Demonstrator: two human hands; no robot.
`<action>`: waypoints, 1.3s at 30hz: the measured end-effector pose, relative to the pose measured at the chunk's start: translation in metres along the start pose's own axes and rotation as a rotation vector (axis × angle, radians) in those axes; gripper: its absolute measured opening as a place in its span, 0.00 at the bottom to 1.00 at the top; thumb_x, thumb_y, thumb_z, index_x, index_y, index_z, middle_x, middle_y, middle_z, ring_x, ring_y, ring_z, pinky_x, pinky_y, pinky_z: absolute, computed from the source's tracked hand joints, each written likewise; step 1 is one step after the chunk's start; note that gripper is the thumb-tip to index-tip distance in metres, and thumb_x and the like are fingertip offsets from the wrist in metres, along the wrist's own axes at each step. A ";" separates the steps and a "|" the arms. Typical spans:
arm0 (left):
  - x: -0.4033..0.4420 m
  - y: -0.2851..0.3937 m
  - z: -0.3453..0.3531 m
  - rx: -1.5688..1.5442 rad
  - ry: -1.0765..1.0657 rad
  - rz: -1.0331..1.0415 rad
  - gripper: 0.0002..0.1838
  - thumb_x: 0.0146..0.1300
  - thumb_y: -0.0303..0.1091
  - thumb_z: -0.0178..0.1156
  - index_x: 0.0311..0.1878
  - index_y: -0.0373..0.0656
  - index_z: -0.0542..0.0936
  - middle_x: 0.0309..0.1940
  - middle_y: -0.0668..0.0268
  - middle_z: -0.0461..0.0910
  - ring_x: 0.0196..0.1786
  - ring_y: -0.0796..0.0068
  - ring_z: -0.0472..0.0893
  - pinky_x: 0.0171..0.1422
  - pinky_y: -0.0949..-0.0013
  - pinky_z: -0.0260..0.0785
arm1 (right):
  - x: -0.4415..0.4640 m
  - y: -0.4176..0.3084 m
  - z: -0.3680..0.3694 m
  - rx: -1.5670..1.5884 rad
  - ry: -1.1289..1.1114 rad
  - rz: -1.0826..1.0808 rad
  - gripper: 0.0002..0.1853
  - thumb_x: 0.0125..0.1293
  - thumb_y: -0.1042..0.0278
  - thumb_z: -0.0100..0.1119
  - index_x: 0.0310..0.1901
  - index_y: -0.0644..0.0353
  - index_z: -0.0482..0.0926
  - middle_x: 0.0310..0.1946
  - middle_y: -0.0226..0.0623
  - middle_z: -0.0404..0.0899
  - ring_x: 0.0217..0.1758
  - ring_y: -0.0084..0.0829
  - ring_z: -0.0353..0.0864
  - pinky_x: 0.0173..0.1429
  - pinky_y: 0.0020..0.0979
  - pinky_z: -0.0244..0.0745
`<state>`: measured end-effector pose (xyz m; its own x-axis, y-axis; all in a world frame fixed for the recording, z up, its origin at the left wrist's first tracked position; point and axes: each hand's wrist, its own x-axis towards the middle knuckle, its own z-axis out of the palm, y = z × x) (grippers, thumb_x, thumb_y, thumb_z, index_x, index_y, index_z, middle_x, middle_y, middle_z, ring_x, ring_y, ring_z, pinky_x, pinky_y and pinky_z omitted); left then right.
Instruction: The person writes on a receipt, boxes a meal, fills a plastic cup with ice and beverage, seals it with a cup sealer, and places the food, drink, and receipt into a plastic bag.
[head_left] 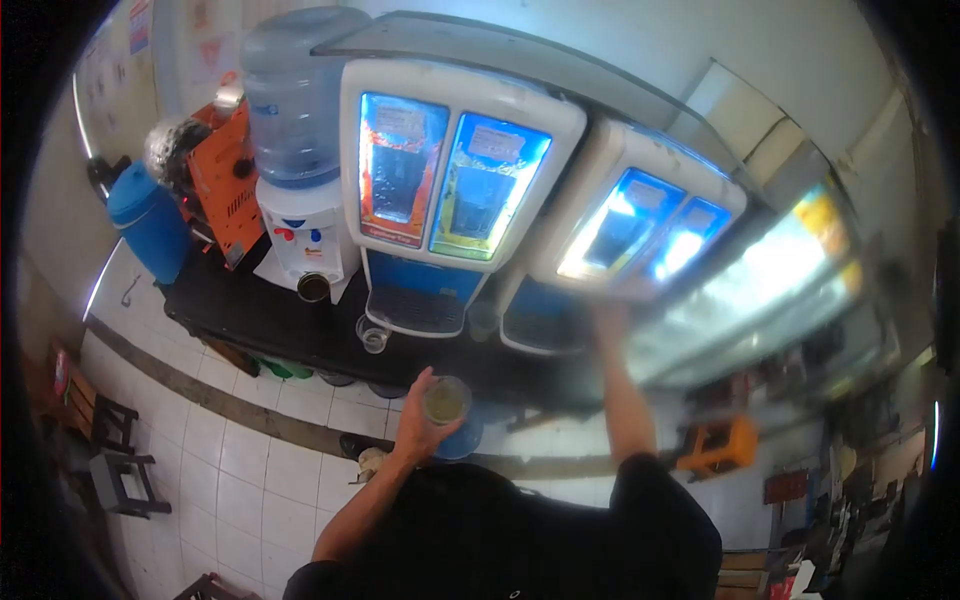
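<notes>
My left hand (418,425) is wrapped round a clear cup (446,399) that holds a yellowish-green liquid, in front of the black counter. Stretched out to the right, my right hand (610,318) is smeared by motion near the lower front of the right drink dispenser (640,150); its fingers cannot be made out. Between my arms and further back stands the left drink dispenser (400,78), with two lit panels. A small clear cup (375,340) is at the counter's front edge, below that dispenser.
A water dispenser (300,210) with a large bottle stands at the left, a dark cup (313,288) at its base. Beyond are an orange appliance (226,180) and a blue jug (150,215). Stools (130,483) stand on the tiled floor; a lit glass case (750,290) is at right.
</notes>
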<state>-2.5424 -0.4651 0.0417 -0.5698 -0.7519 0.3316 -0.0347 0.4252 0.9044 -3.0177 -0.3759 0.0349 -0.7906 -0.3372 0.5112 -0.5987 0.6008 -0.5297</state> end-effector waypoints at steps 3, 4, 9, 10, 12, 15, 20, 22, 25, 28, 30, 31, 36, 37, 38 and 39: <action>0.025 0.020 0.015 0.028 -0.107 -0.025 0.54 0.42 0.32 0.78 0.73 0.38 0.58 0.58 0.51 0.73 0.62 0.54 0.73 0.68 0.59 0.65 | 0.004 0.015 0.000 -0.081 0.027 -0.046 0.25 0.49 0.48 0.75 0.37 0.65 0.83 0.37 0.52 0.83 0.41 0.52 0.81 0.46 0.47 0.73; 0.035 0.031 0.020 0.011 -0.135 -0.050 0.53 0.43 0.32 0.77 0.72 0.38 0.59 0.58 0.50 0.74 0.62 0.53 0.74 0.68 0.58 0.66 | -0.001 0.017 0.000 -0.028 0.045 -0.101 0.26 0.49 0.48 0.75 0.38 0.64 0.83 0.37 0.52 0.83 0.41 0.51 0.81 0.45 0.46 0.74; 0.068 0.035 0.050 0.018 -0.182 -0.035 0.51 0.44 0.31 0.76 0.72 0.37 0.60 0.59 0.48 0.74 0.62 0.50 0.74 0.67 0.58 0.66 | -0.057 -0.077 -0.068 0.220 -0.197 0.000 0.25 0.51 0.57 0.74 0.49 0.62 0.83 0.41 0.48 0.84 0.43 0.45 0.83 0.51 0.40 0.77; 0.073 0.032 0.057 0.009 -0.166 0.022 0.52 0.43 0.31 0.76 0.72 0.37 0.60 0.59 0.48 0.74 0.62 0.50 0.75 0.67 0.57 0.67 | -0.071 -0.100 -0.084 0.221 -0.196 0.011 0.25 0.51 0.57 0.74 0.49 0.62 0.83 0.41 0.48 0.84 0.43 0.45 0.83 0.51 0.40 0.77; 0.079 0.034 0.063 0.003 -0.176 0.079 0.52 0.43 0.31 0.76 0.72 0.37 0.60 0.60 0.47 0.74 0.62 0.49 0.75 0.66 0.56 0.67 | -0.099 -0.128 -0.103 0.253 -0.268 -0.174 0.25 0.52 0.58 0.73 0.51 0.58 0.82 0.46 0.44 0.84 0.50 0.43 0.81 0.60 0.41 0.71; 0.086 0.041 0.071 0.065 -0.199 0.064 0.53 0.42 0.31 0.77 0.72 0.39 0.60 0.58 0.47 0.75 0.60 0.48 0.76 0.65 0.55 0.68 | -0.124 -0.149 -0.113 0.121 -0.310 -0.464 0.25 0.54 0.59 0.70 0.55 0.54 0.80 0.50 0.38 0.80 0.56 0.39 0.77 0.69 0.49 0.60; 0.086 0.043 0.075 0.060 -0.228 0.057 0.54 0.41 0.31 0.77 0.73 0.41 0.58 0.56 0.49 0.76 0.59 0.48 0.76 0.64 0.55 0.69 | -0.143 -0.168 -0.123 -0.087 -0.321 -0.683 0.25 0.56 0.61 0.65 0.58 0.50 0.77 0.49 0.34 0.74 0.59 0.35 0.73 0.71 0.62 0.48; 0.085 0.047 0.071 0.051 -0.239 0.041 0.54 0.41 0.32 0.77 0.73 0.41 0.58 0.57 0.49 0.76 0.60 0.48 0.76 0.65 0.54 0.68 | -0.145 -0.174 -0.122 -0.213 -0.288 -0.781 0.29 0.53 0.64 0.67 0.60 0.45 0.76 0.50 0.32 0.74 0.58 0.34 0.72 0.70 0.62 0.51; 0.083 0.045 0.070 0.038 -0.237 0.029 0.55 0.41 0.32 0.77 0.74 0.42 0.57 0.58 0.49 0.74 0.60 0.48 0.75 0.65 0.54 0.67 | -0.147 -0.176 -0.116 -0.241 -0.249 -0.807 0.31 0.51 0.66 0.67 0.61 0.43 0.75 0.50 0.32 0.73 0.58 0.35 0.73 0.70 0.63 0.50; 0.084 0.048 0.065 0.054 -0.244 0.014 0.55 0.42 0.32 0.77 0.74 0.44 0.57 0.58 0.49 0.73 0.61 0.48 0.73 0.65 0.54 0.66 | -0.147 -0.180 -0.117 -0.232 -0.280 -0.813 0.22 0.60 0.67 0.57 0.58 0.48 0.76 0.50 0.34 0.74 0.59 0.34 0.73 0.71 0.64 0.50; 0.083 0.043 0.066 0.050 -0.221 0.040 0.55 0.42 0.32 0.77 0.74 0.44 0.57 0.58 0.49 0.73 0.60 0.48 0.73 0.65 0.54 0.66 | -0.148 -0.181 -0.114 -0.207 -0.273 -0.824 0.23 0.59 0.67 0.58 0.58 0.48 0.77 0.51 0.34 0.74 0.59 0.35 0.73 0.71 0.63 0.50; 0.084 0.041 0.066 0.044 -0.208 0.080 0.55 0.42 0.33 0.77 0.74 0.44 0.57 0.57 0.49 0.73 0.60 0.48 0.73 0.65 0.54 0.66 | -0.147 -0.183 -0.116 -0.166 -0.296 -0.797 0.24 0.58 0.68 0.59 0.58 0.48 0.77 0.51 0.34 0.74 0.60 0.35 0.73 0.71 0.62 0.51; 0.090 0.032 0.066 -0.024 -0.213 0.016 0.55 0.41 0.32 0.78 0.74 0.45 0.58 0.58 0.51 0.73 0.60 0.49 0.73 0.66 0.54 0.65 | -0.135 -0.181 -0.113 0.084 -0.415 -0.630 0.29 0.51 0.70 0.65 0.59 0.50 0.78 0.52 0.39 0.75 0.59 0.40 0.73 0.71 0.52 0.59; 0.092 0.030 0.065 -0.067 -0.217 0.001 0.55 0.40 0.32 0.78 0.74 0.45 0.59 0.57 0.51 0.73 0.61 0.50 0.72 0.67 0.54 0.65 | -0.132 -0.181 -0.113 0.087 -0.422 -0.634 0.29 0.51 0.70 0.65 0.59 0.50 0.78 0.52 0.39 0.75 0.59 0.40 0.73 0.71 0.52 0.59; 0.093 0.028 0.064 -0.064 -0.208 -0.004 0.55 0.40 0.32 0.78 0.74 0.45 0.59 0.57 0.51 0.73 0.61 0.50 0.72 0.67 0.54 0.65 | -0.128 -0.180 -0.111 0.262 -0.522 -0.492 0.28 0.51 0.70 0.67 0.58 0.52 0.78 0.51 0.39 0.77 0.58 0.39 0.75 0.68 0.46 0.64; 0.096 0.032 0.059 -0.061 -0.239 -0.015 0.56 0.39 0.32 0.78 0.74 0.45 0.59 0.57 0.52 0.73 0.61 0.50 0.71 0.68 0.54 0.63 | -0.120 -0.180 -0.107 0.433 -0.621 -0.349 0.28 0.51 0.70 0.69 0.58 0.54 0.78 0.51 0.39 0.78 0.57 0.38 0.77 0.65 0.40 0.68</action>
<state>-2.6466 -0.4938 0.0864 -0.7479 -0.6143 0.2514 0.0004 0.3784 0.9257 -2.8012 -0.3658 0.1409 -0.4016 -0.8670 0.2950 -0.7188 0.0988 -0.6882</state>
